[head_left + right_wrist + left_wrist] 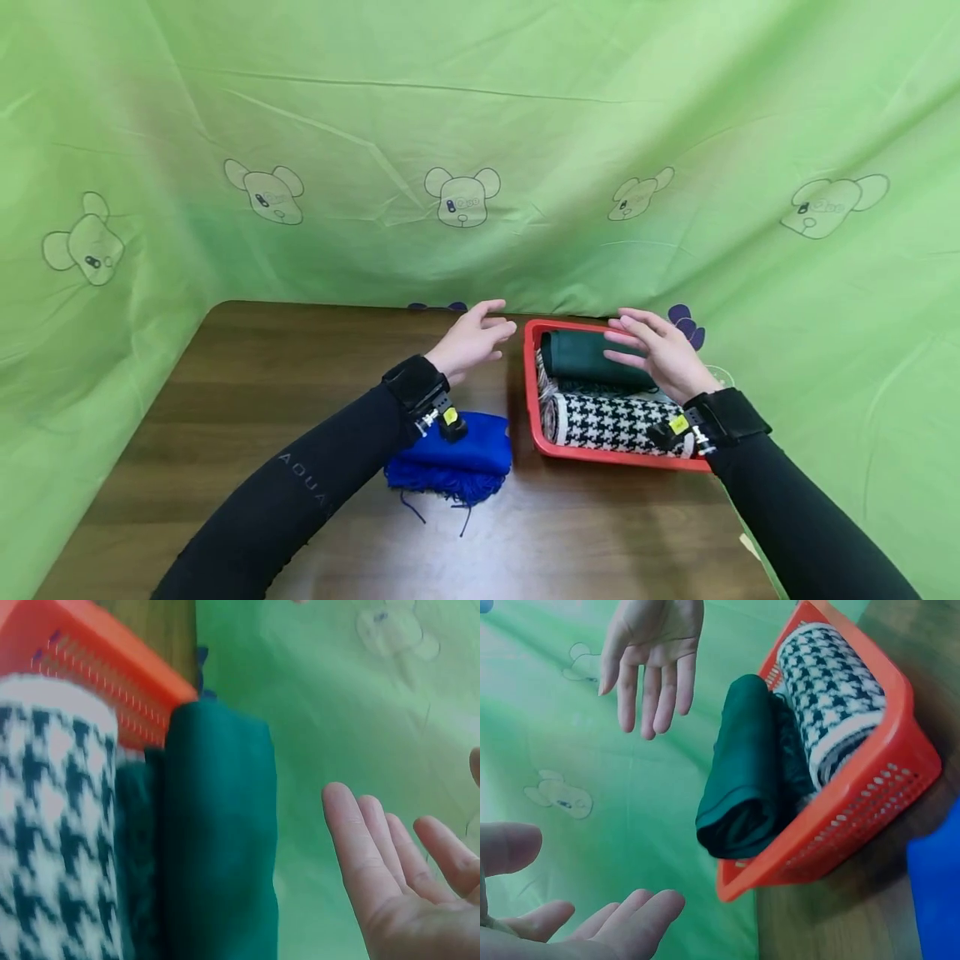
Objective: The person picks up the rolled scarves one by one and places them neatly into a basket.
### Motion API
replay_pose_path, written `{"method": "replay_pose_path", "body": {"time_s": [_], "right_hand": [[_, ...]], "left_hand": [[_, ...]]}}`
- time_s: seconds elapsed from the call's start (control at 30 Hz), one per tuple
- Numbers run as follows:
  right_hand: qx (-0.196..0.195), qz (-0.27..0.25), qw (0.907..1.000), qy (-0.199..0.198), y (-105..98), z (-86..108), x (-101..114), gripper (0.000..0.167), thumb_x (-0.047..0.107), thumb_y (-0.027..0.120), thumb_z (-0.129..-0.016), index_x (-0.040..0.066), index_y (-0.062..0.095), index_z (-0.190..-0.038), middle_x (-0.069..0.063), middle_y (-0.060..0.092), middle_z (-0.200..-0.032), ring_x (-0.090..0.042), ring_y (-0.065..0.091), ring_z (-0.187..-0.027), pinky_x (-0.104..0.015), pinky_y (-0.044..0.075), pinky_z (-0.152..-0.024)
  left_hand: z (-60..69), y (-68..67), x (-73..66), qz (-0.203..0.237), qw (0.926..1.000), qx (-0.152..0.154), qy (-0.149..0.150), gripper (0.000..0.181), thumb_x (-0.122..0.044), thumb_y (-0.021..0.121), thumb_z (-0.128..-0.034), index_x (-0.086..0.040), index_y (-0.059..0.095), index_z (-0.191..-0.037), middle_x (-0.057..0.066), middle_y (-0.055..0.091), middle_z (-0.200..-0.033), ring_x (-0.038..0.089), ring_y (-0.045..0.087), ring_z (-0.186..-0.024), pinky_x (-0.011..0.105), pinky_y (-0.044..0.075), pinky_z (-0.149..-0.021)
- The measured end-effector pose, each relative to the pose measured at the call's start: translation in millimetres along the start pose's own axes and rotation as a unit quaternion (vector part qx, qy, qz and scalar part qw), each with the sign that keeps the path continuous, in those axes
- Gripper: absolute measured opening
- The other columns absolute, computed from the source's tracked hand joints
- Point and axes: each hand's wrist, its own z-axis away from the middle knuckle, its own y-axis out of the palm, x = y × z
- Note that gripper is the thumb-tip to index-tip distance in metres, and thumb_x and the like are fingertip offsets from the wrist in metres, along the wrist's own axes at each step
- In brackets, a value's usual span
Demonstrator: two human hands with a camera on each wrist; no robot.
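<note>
My left hand [472, 340] hovers above the table left of the red basket [528, 392], fingers spread and holding nothing. Over the basket's right part is my right hand [660, 354], its fingers extended and likewise holding nothing. Inside the basket lie a rolled dark green scarf [585, 357] at the back and a rolled black-and-white houndstooth scarf [611, 421] at the front. In the left wrist view the green roll [739, 772] shows its coiled end. A folded blue scarf [465, 450] with fringe rests on the table below my left wrist, partly hidden by it.
The brown wooden table [247, 417] ends against a green curtain [360, 150] printed with bear heads. Slotted side walls [855, 817] show on the basket in the left wrist view. Loose blue threads trail toward the table's front.
</note>
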Motion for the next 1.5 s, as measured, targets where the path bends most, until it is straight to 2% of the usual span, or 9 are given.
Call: {"method": "replay_pose_path", "body": {"time_s": [0.27, 0.47, 0.57, 0.77, 0.9, 1.0, 1.1, 1.27, 1.5], "right_hand": [[0.015, 0.008, 0.9995, -0.025, 33.9, 3.3, -11.4, 0.039, 0.025, 0.055, -0.114, 0.010, 0.048, -0.149, 0.001, 0.066, -0.137, -0.017, 0.067, -0.125, -0.035, 0.058, -0.102], [0.014, 0.020, 0.9994, -0.025, 56.5, 6.2, -18.4, 0.056, 0.027, 0.055, -0.114, -0.001, 0.038, -0.159, -0.017, 0.055, -0.152, -0.017, 0.066, -0.126, -0.036, 0.057, -0.104], [0.014, 0.022, 0.9994, -0.025, 64.3, 9.2, -22.2, 0.062, 0.029, 0.054, -0.114, -0.004, 0.033, -0.162, -0.021, 0.049, -0.157, -0.015, 0.065, -0.127, -0.036, 0.057, -0.105], [0.011, 0.014, 0.9993, -0.031, 75.7, 18.6, -32.8, 0.063, 0.031, 0.053, -0.115, -0.005, 0.031, -0.162, -0.012, 0.054, -0.153, -0.018, 0.063, -0.132, -0.037, 0.056, -0.106], [0.010, 0.000, 0.9991, -0.040, 83.8, 24.1, -41.0, 0.058, 0.028, 0.053, -0.115, -0.003, 0.035, -0.161, -0.005, 0.059, -0.146, -0.020, 0.063, -0.133, -0.038, 0.056, -0.106], [0.008, 0.001, 0.9990, -0.044, 90.3, 28.7, -47.6, 0.056, 0.026, 0.053, -0.115, -0.004, 0.036, -0.160, -0.005, 0.060, -0.146, -0.021, 0.063, -0.133, -0.038, 0.056, -0.105], [0.009, 0.004, 0.9991, -0.042, 96.4, 35.1, -55.1, 0.056, 0.025, 0.053, -0.115, -0.004, 0.037, -0.160, -0.010, 0.057, -0.150, -0.020, 0.064, -0.133, -0.038, 0.056, -0.105], [0.021, -0.007, 0.9993, -0.032, 107.5, 47.0, -66.9, 0.058, 0.022, 0.052, -0.115, -0.008, 0.033, -0.161, -0.022, 0.047, -0.158, -0.022, 0.062, -0.135, -0.038, 0.055, -0.107], [0.022, -0.025, 0.9994, -0.011, 121.8, 56.2, -84.4, 0.057, 0.023, 0.052, -0.115, -0.007, 0.034, -0.160, -0.027, 0.045, -0.159, -0.020, 0.064, -0.133, -0.038, 0.056, -0.106]], "left_hand": [[18.9, -20.9, 3.6, -0.014, 0.9997, -0.003, 0.021, 0.061, -0.016, 0.061, -0.1101, -0.011, 0.036, -0.165, 0.020, 0.044, -0.164, 0.034, 0.049, -0.147, 0.052, 0.047, -0.116], [31.8, -39.3, 14.5, -0.031, 0.9986, -0.019, 0.039, 0.061, -0.015, 0.061, -0.1102, -0.010, 0.036, -0.165, 0.022, 0.045, -0.163, 0.036, 0.050, -0.147, 0.052, 0.048, -0.115], [37.9, -47.8, 19.8, -0.039, 0.9979, -0.030, 0.042, 0.060, -0.015, 0.061, -0.1100, -0.011, 0.037, -0.165, 0.021, 0.045, -0.163, 0.037, 0.051, -0.146, 0.052, 0.047, -0.116], [49.6, -61.8, 28.9, -0.074, 0.9948, -0.046, 0.053, 0.059, -0.016, 0.062, -0.1095, -0.010, 0.039, -0.164, 0.021, 0.046, -0.163, 0.038, 0.051, -0.146, 0.053, 0.049, -0.115], [56.7, -72.4, 36.3, -0.094, 0.9930, -0.052, 0.050, 0.059, -0.018, 0.062, -0.1100, -0.009, 0.039, -0.164, 0.022, 0.045, -0.163, 0.040, 0.051, -0.146, 0.054, 0.048, -0.115], [61.5, -80.2, 44.4, -0.108, 0.9916, -0.058, 0.043, 0.060, -0.018, 0.062, -0.1101, -0.008, 0.038, -0.164, 0.023, 0.044, -0.164, 0.041, 0.048, -0.147, 0.056, 0.046, -0.116], [65.3, -87.1, 54.6, -0.121, 0.9899, -0.068, 0.029, 0.060, -0.019, 0.062, -0.1099, -0.008, 0.039, -0.164, 0.023, 0.044, -0.164, 0.042, 0.047, -0.148, 0.059, 0.044, -0.117], [71.3, -96.0, 70.3, -0.139, 0.9869, -0.079, 0.021, 0.060, -0.017, 0.062, -0.1096, -0.003, 0.038, -0.163, 0.026, 0.044, -0.163, 0.045, 0.047, -0.147, 0.060, 0.041, -0.119], [78.3, -105.7, 89.2, -0.156, 0.9841, -0.085, 0.010, 0.060, -0.018, 0.062, -0.1094, -0.001, 0.039, -0.162, 0.028, 0.044, -0.162, 0.047, 0.047, -0.146, 0.061, 0.040, -0.119]]}}
